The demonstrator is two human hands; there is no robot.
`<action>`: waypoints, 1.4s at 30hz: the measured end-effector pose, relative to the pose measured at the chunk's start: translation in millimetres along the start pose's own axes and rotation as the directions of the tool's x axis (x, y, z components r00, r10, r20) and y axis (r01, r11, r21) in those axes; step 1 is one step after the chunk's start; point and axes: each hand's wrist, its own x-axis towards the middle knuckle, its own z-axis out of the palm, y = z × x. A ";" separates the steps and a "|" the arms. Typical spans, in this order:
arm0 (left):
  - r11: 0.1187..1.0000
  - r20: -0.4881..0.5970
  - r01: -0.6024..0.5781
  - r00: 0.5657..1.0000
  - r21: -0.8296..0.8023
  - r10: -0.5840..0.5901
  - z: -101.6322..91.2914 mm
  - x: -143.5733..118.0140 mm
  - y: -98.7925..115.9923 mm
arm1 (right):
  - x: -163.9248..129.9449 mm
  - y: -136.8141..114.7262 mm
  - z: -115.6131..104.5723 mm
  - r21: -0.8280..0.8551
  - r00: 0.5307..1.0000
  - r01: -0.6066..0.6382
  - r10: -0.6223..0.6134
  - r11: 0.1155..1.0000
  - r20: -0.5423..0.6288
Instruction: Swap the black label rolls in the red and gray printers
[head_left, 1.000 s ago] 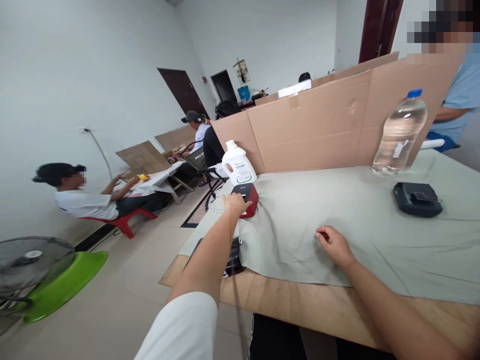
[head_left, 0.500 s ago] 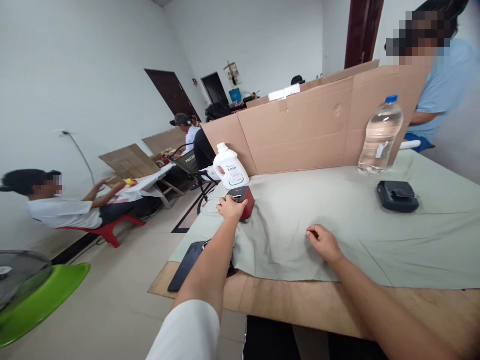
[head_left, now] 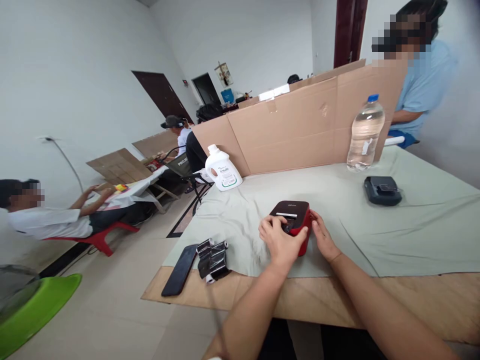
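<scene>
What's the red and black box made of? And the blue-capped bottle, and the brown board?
The red and black box: probably hard plastic, smooth with rounded corners.
The blue-capped bottle: likely glossy plastic; it's see-through and catches bright highlights.
The brown board: looks like matte cardboard, with fold lines.

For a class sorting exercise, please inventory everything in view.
Table: one, brown, foreground
Cloth: one, grey-green, over table
Boxy device: one, red and black, near table's front
Flat device: one, dark grey, cloth's right
Phone-like slab: one, dark, table's left
Rolls: count unclear, black, white-ended, beside slab
Jug: one, white, table's far left
Cardboard panel: one, brown, table's far side
Bottle: one, clear, blue-capped, before panel
Plastic chair: one, red, left
Fan: one, grey, left edge
Plastic object: one, green, lower left
Other people: at least three, white or blue clothes, background
Doors: at least two, dark, background
Left hand: one, bare, gripping boxy device
Right hand: one, bare, beside it
</scene>
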 end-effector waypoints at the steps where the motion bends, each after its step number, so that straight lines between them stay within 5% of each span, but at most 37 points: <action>1: 0.998 0.020 0.035 0.999 -0.054 -0.034 5.1 -12.4 -3.0 | -0.2 -0.1 -0.6 0.013 1.000 0.002 -0.002 1.000 0.024; 5: 0.934 0.126 0.143 0.986 -0.327 -0.107 10.8 -56.4 -19.4 | -1.3 -2.3 -1.9 0.001 0.998 -0.025 0.025 1.000 0.061; 9: 0.880 0.133 0.038 0.991 -0.474 0.029 -6.8 -76.8 -33.6 | -2.0 -6.1 -1.1 0.010 0.999 -0.032 0.031 0.999 0.041; 14: 0.862 0.054 0.039 0.998 -0.506 -0.014 -22.9 -33.1 -53.3 | -2.1 -7.5 -0.1 0.006 0.999 -0.030 0.030 1.000 0.022; 19: 0.622 0.382 0.399 0.909 -0.674 -0.169 -11.8 18.2 -68.6 | -3.6 -2.1 0.5 -0.010 0.999 -0.021 0.021 1.000 0.030; 22: 0.438 0.497 0.486 0.862 -0.757 -0.097 -8.2 20.1 -69.3 | -4.3 2.0 0.5 -0.030 0.997 -0.026 0.028 0.999 0.078; 25: 0.354 0.547 0.547 0.830 -0.759 -0.110 -11.2 16.7 -69.3 | -4.8 1.8 0.4 -0.049 0.996 -0.026 0.031 0.998 0.088; 30: 0.391 0.539 0.566 0.821 -0.725 -0.188 -14.3 18.8 -71.3 | -10.2 -21.5 0.6 -0.170 0.979 0.203 -0.198 0.964 0.045; 34: 0.396 0.506 0.528 0.846 -0.752 -0.167 -12.1 18.1 -70.8 | -19.2 -51.1 1.1 -0.288 0.881 0.473 -0.442 0.833 0.167; 37: 0.374 0.513 0.536 0.842 -0.757 -0.169 -12.1 17.4 -69.4 | -24.4 -63.8 2.2 -0.322 0.835 0.550 -0.494 0.771 0.242; 42: 0.413 0.515 0.532 0.842 -0.739 -0.162 -14.4 19.5 -64.9 | -27.8 -66.5 3.9 -0.439 0.848 0.530 -0.452 0.726 0.276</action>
